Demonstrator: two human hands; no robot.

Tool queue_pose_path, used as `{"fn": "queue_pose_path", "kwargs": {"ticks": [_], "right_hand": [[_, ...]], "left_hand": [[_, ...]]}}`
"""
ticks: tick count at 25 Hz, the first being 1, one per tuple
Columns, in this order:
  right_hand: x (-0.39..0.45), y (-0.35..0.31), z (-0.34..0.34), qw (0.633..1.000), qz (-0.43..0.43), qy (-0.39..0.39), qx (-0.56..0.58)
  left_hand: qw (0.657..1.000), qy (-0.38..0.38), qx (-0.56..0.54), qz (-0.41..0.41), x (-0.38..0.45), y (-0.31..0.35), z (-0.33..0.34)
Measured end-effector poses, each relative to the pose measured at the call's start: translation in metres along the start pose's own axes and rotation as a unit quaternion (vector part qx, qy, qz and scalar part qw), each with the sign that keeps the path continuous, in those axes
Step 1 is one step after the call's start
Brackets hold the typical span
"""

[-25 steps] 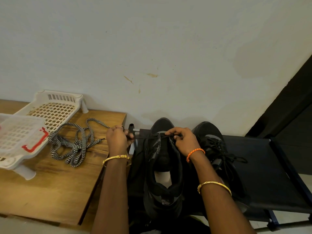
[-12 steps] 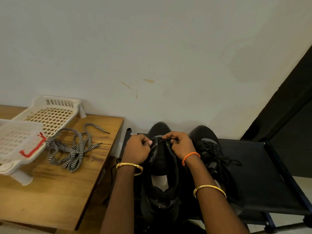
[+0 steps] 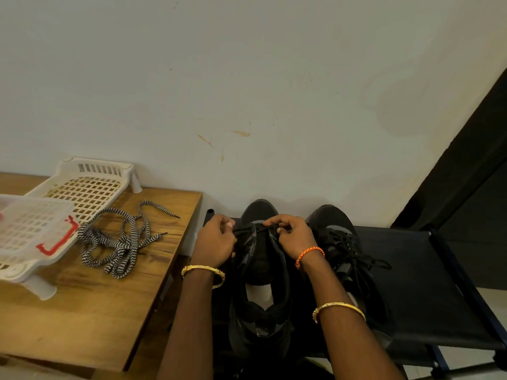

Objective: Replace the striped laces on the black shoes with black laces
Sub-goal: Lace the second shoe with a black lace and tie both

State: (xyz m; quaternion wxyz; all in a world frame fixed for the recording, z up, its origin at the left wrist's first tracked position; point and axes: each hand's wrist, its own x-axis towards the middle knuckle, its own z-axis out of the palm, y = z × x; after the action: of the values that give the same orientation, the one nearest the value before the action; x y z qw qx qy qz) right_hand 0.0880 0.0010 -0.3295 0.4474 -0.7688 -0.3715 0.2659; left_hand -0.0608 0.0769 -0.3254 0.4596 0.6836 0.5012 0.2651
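A pale wall (image 3: 247, 78) fills the upper part of the frame, marked with a few small brown smears near its middle. At lower left stands a wooden counter (image 3: 90, 311); at lower right, a low black fabric shoe rack (image 3: 428, 292) on a dark frame. On the rack two black shoes sit side by side, toes to the wall. The nearer shoe (image 3: 260, 292), at bottom centre, gapes open with its tongue showing and a pale insole inside; only a single black lace (image 3: 247, 229) crosses it near the toe. The second shoe (image 3: 343, 256), to its right, is already threaded with black laces tied loosely over the top.

On the counter's upper left lie two white lattice plastic trays (image 3: 90, 185), one overlapping the other, the nearer one with a red clip; I see nothing lying in them. Just right of the trays the striped laces (image 3: 120, 242), black-and-white zigzag, lie in a loose tangle on the wood.

The left hand (image 3: 215, 242) pinches one end of the black lace beside the shoe's left edge. The right hand (image 3: 295, 234) has its grip curled on the lace at the right eyelets.
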Motion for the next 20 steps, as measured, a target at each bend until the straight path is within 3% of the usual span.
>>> {"fn": "queue_pose_path", "kwargs": {"ticks": [4,7,11,14,17,20], "right_hand": [[0.002,-0.001,-0.002,0.999,0.016,0.02,0.033],[0.001,-0.001,-0.004,0.998,0.015,0.039,0.05],[-0.004,-0.011,-0.012,0.996,0.009,0.045,0.074],[-0.017,-0.037,-0.021,0.989,0.0,0.025,0.144],[-0.04,-0.069,-0.025,0.974,-0.027,-0.105,0.198],[-0.058,-0.087,-0.024,0.951,-0.052,-0.196,0.235]], "left_hand": [[0.984,-0.01,0.161,0.074,0.002,0.0,0.008],[0.974,0.02,0.212,0.076,0.003,0.002,0.007],[1.0,-0.015,-0.014,0.016,-0.004,0.018,-0.003],[0.983,-0.071,-0.16,0.056,-0.016,0.045,-0.02],[0.957,-0.139,-0.216,0.131,-0.036,0.072,-0.031],[0.946,-0.176,-0.244,0.124,-0.048,0.087,-0.035]]}}
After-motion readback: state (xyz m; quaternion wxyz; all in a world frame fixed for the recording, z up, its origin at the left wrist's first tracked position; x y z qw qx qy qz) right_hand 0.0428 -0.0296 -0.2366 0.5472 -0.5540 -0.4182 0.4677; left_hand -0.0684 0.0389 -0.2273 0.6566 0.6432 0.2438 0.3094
